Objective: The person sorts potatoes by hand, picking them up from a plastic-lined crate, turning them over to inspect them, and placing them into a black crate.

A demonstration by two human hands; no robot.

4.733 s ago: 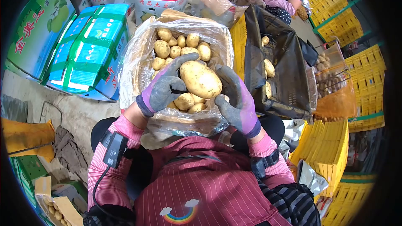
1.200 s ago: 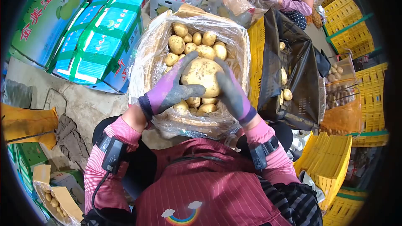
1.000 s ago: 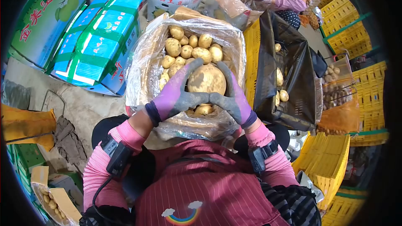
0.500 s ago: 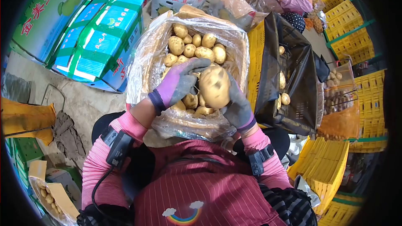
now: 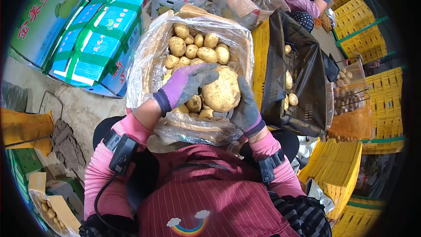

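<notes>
Where right hand overlaps box edge, it and left hand clasp a potato.

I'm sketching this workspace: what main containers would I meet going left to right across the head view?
Green pear-printed carton → blue carton with green tape → cardboard potato box lined with clear plastic → black-lined yellow crate → far-right stack of yellow crates.

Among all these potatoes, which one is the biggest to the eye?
The potato held between the two gloved hands, above the lined box; it looks much larger than the others.
</notes>
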